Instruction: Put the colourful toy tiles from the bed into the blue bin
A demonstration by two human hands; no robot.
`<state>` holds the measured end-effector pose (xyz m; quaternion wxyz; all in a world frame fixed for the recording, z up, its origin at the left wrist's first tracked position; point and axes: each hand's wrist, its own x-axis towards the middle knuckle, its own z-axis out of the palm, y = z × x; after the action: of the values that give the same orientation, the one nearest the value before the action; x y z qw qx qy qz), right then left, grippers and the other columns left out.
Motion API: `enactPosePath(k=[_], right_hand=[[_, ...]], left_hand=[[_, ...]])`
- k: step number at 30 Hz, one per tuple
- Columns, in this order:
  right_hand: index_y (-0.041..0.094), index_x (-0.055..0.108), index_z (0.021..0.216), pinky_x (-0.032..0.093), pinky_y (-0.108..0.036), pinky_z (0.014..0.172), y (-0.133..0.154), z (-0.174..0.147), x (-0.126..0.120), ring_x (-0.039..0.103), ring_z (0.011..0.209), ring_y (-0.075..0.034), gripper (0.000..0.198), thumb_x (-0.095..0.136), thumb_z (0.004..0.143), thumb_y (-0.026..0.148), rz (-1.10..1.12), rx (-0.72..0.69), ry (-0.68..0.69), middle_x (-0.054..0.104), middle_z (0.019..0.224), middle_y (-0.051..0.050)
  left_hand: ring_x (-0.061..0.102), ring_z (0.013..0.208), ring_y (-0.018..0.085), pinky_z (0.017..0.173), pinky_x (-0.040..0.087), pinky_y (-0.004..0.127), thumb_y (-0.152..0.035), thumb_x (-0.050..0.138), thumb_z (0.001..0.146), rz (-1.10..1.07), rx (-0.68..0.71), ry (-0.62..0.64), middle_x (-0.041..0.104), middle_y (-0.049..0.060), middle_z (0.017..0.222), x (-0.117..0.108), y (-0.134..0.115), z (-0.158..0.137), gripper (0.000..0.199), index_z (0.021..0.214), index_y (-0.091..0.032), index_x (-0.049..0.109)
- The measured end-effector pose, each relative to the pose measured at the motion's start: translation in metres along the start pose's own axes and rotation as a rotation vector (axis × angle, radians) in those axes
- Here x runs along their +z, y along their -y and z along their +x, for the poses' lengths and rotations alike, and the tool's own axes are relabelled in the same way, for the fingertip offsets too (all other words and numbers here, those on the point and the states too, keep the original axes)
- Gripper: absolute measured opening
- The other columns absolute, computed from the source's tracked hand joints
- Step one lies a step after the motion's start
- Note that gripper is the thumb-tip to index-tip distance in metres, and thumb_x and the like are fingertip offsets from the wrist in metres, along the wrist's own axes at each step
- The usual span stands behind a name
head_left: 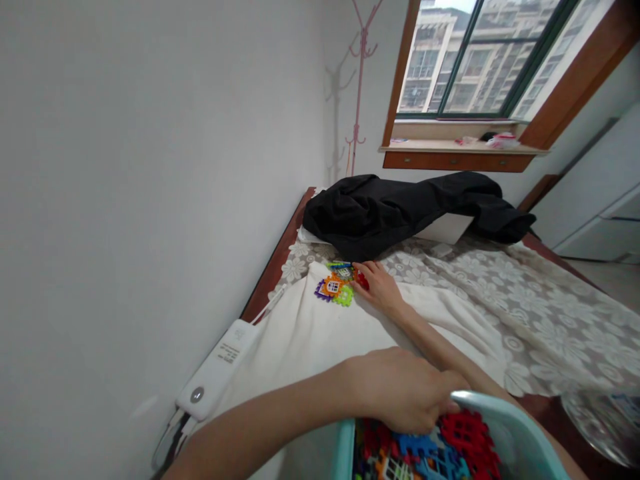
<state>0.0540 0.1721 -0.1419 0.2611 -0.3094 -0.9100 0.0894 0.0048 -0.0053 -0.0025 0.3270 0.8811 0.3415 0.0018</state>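
Note:
My left hand point(400, 387) is closed over the far rim of a light teal bin point(520, 417), its fingertips hidden inside. Interlocking plastic building pieces in red, blue and orange, with notched edges, fill the bin; a red piece point(467, 437) lies on top. Farther off, my right hand point(379, 287) reaches down to a small group of such pieces on the white blanket. A red building piece point(362, 279) shows between its thumb and fingers. Beside it lie an orange piece with a white window insert point(333, 287), a lime-green piece point(345, 297) and a purple piece point(323, 292).
A white power strip point(217, 370) with cables rests along the wall at left. Black clothing point(400, 203) is heaped across the far end of the flowered bedding point(560, 313). A clear round container point(607, 423) stands at the lower right.

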Motion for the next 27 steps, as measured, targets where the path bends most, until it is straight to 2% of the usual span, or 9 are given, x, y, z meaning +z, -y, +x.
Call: enactPosePath(k=[5,8,12,16,19,23,25,27], right_hand=[[0.021,0.054,0.146,0.051,-0.046,0.101,-0.001,-0.008,-0.005,0.058,0.115,-0.031,0.051,0.058,0.096,0.031,0.096,-0.044,-0.034,0.064,0.125,-0.013],[0.023,0.052,0.150,0.051,-0.044,0.101,0.000,-0.002,-0.009,0.060,0.112,-0.029,0.054,0.057,0.096,0.028,0.185,-0.095,-0.068,0.063,0.126,-0.012],[0.022,0.053,0.149,0.050,-0.046,0.103,0.009,0.017,-0.002,0.057,0.115,-0.029,0.053,0.057,0.096,0.029,0.206,-0.134,-0.098,0.061,0.132,-0.013],[0.021,0.057,0.144,0.044,-0.051,0.113,0.015,0.026,0.011,0.049,0.128,-0.033,0.053,0.063,0.096,0.041,0.154,-0.205,-0.014,0.059,0.143,-0.013],[0.021,0.060,0.138,0.046,-0.050,0.110,0.013,0.024,0.013,0.053,0.123,-0.032,0.048,0.065,0.096,0.044,0.178,-0.183,0.020,0.063,0.136,-0.012],[0.020,0.062,0.132,0.050,-0.047,0.100,0.009,0.020,0.007,0.057,0.110,-0.031,0.043,0.067,0.092,0.032,0.198,-0.102,-0.007,0.065,0.120,-0.012],[0.019,0.063,0.133,0.050,-0.046,0.099,0.008,0.020,0.006,0.056,0.109,-0.031,0.044,0.067,0.090,0.030,0.182,-0.097,-0.012,0.064,0.115,-0.012],[0.021,0.064,0.129,0.049,-0.047,0.101,0.008,0.019,0.006,0.055,0.114,-0.031,0.041,0.068,0.091,0.033,0.184,-0.112,-0.021,0.063,0.119,-0.013]], left_hand=[[0.075,0.097,0.034,0.069,0.051,0.039,-0.040,0.039,0.102,0.015,-0.020,-0.014,0.077,0.017,0.110,-0.001,-0.002,-0.001,0.043,0.137,-0.020,0.055],[0.075,0.096,0.034,0.068,0.050,0.038,-0.041,0.039,0.103,0.020,-0.037,-0.016,0.077,0.015,0.108,-0.001,-0.002,-0.002,0.043,0.139,-0.022,0.054],[0.075,0.097,0.034,0.068,0.051,0.038,-0.041,0.040,0.102,0.000,-0.034,-0.012,0.077,0.015,0.108,-0.001,0.000,0.000,0.044,0.139,-0.022,0.054],[0.074,0.097,0.034,0.069,0.051,0.038,-0.039,0.041,0.102,-0.030,-0.028,-0.003,0.077,0.015,0.108,-0.002,0.002,0.000,0.043,0.139,-0.021,0.055],[0.074,0.098,0.033,0.069,0.050,0.037,-0.038,0.041,0.102,-0.048,-0.025,0.012,0.077,0.015,0.108,-0.006,0.000,0.000,0.042,0.138,-0.021,0.056],[0.074,0.097,0.034,0.069,0.050,0.038,-0.037,0.039,0.103,-0.047,-0.030,0.024,0.076,0.016,0.110,-0.009,-0.002,-0.002,0.043,0.140,-0.020,0.054],[0.074,0.097,0.034,0.069,0.050,0.039,-0.038,0.039,0.103,-0.049,-0.033,0.022,0.076,0.016,0.110,-0.010,-0.002,-0.002,0.043,0.140,-0.020,0.054],[0.074,0.098,0.034,0.070,0.051,0.039,-0.038,0.039,0.103,-0.048,-0.037,0.014,0.076,0.015,0.109,-0.009,-0.003,-0.002,0.042,0.138,-0.021,0.055]])
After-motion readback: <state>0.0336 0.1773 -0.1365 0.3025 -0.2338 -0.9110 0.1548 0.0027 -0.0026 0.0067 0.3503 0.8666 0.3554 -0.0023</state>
